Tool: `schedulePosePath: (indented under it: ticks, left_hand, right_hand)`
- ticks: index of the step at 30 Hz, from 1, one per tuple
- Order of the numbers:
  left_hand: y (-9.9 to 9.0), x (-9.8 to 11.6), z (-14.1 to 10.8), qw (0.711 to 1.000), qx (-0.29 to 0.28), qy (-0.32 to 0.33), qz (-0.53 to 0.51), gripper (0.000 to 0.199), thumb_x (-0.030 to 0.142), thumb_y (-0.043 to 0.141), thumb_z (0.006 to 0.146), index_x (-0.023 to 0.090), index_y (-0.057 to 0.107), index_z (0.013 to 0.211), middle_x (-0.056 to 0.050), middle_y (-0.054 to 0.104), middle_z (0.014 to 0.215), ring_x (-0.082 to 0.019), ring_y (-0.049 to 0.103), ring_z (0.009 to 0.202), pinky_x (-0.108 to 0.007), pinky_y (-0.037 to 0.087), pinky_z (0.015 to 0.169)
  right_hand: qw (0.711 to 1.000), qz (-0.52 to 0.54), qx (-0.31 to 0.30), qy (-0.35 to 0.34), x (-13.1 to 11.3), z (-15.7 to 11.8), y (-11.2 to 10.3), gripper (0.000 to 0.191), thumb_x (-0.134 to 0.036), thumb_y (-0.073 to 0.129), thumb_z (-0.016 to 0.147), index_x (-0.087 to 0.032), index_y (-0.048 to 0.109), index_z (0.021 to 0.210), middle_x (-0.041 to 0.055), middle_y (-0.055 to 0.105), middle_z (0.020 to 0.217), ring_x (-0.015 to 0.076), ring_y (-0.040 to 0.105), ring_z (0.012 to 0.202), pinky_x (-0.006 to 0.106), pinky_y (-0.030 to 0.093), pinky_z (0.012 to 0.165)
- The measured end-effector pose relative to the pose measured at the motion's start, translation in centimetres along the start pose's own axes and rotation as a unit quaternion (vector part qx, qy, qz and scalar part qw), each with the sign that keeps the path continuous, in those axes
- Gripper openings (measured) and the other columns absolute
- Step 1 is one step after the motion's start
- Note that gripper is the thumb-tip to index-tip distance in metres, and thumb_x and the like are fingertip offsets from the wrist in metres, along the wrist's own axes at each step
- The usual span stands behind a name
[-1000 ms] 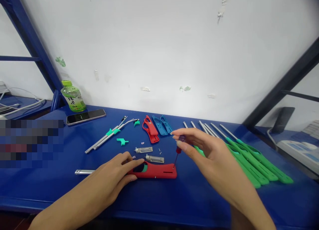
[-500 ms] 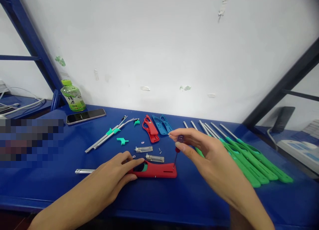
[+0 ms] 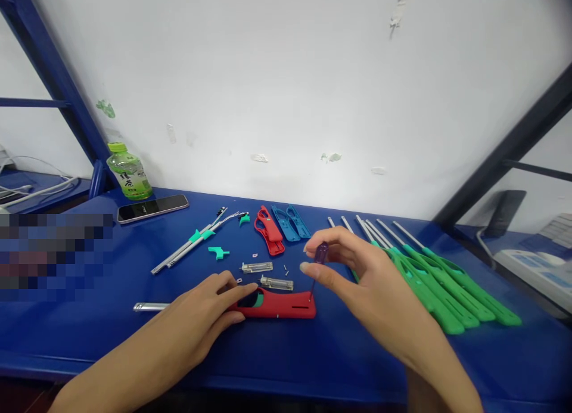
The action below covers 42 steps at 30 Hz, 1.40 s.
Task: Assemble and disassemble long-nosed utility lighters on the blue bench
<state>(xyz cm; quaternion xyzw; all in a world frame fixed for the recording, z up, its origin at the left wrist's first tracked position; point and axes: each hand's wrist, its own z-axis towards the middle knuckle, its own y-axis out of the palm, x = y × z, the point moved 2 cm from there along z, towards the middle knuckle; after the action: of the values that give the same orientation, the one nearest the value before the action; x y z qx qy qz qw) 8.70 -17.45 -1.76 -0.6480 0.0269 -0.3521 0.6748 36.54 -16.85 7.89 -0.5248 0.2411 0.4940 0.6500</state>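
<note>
A red lighter (image 3: 286, 304) with a silver tube lies flat near the table's front. My left hand (image 3: 218, 303) grips its trigger end, fingers over the handle loop. My right hand (image 3: 357, 270) holds a small screwdriver (image 3: 320, 253) with a dark purple handle between thumb and fingers. The screwdriver's tip meets the right end of the red handle. Behind the lighter lie two clear fuel tanks (image 3: 277, 283), tiny screws (image 3: 286, 270) and a teal trigger piece (image 3: 218, 252).
Red shells (image 3: 269, 231) and blue shells (image 3: 290, 223) lie at the back. Silver tubes (image 3: 190, 248) are left of them, with a phone (image 3: 152, 208) and a green bottle (image 3: 129, 173) farther left. Several green lighters (image 3: 456, 285) lie at the right.
My right hand's fingers have shifted on the screwdriver, and the thumb now stands a little farther left. My left hand and the red lighter keep their place.
</note>
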Motion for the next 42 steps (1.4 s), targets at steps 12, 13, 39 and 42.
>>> schedulePosePath:
  ticks: [12, 13, 39, 42]
  left_hand:
    - [0.0, 0.0, 0.0, 1.000, -0.006, -0.003, -0.008, 0.042, 0.035, 0.046, 0.115, 0.043, 0.059, 0.153, -0.006, 0.065, 0.133, -0.025, 0.069, 0.117, -0.035, 0.057, 0.101]
    - [0.0, 0.0, 0.1, 1.000, -0.007, -0.003, -0.007, 0.042, 0.034, 0.047, 0.114, 0.043, 0.059, 0.153, -0.007, 0.065, 0.134, -0.025, 0.069, 0.117, -0.036, 0.057, 0.101]
    - [-0.1, 0.2, 0.0, 1.000, 0.011, 0.013, -0.007, 0.042, 0.032, 0.051, 0.112, 0.045, 0.061, 0.151, -0.003, 0.068, 0.125, -0.021, 0.071, 0.108, -0.030, 0.058, 0.096]
    - [-0.1, 0.2, -0.1, 1.000, 0.018, 0.005, -0.004, 0.043, 0.032, 0.051, 0.112, 0.046, 0.062, 0.151, -0.004, 0.068, 0.126, -0.022, 0.071, 0.108, -0.030, 0.058, 0.097]
  right_hand:
    - [0.983, -0.184, 0.012, 0.028, 1.0, -1.0, -1.0, 0.021, -0.031, 0.064, 0.103, -0.034, 0.076, 0.119, 0.0001, 0.079, 0.103, 0.0230, 0.071, 0.088, 0.036, 0.053, 0.080]
    - [0.976, -0.211, -0.012, 0.043, 1.3, -1.2, -0.9, 0.016, -0.030, 0.069, 0.099, -0.034, 0.078, 0.112, -0.0006, 0.078, 0.096, 0.0228, 0.070, 0.081, 0.035, 0.052, 0.074]
    - [0.900, -0.394, -0.152, 0.110, 2.3, -0.5, 1.7, 0.020, -0.012, 0.067, 0.099, -0.025, 0.079, 0.088, 0.0020, 0.080, 0.095, 0.0280, 0.074, 0.092, 0.035, 0.039, 0.071]
    - [0.899, -0.390, -0.162, 0.114, 2.1, -0.6, 1.5, 0.020, -0.012, 0.066, 0.100, -0.025, 0.077, 0.088, 0.0015, 0.079, 0.095, 0.0272, 0.073, 0.090, 0.035, 0.038, 0.071]
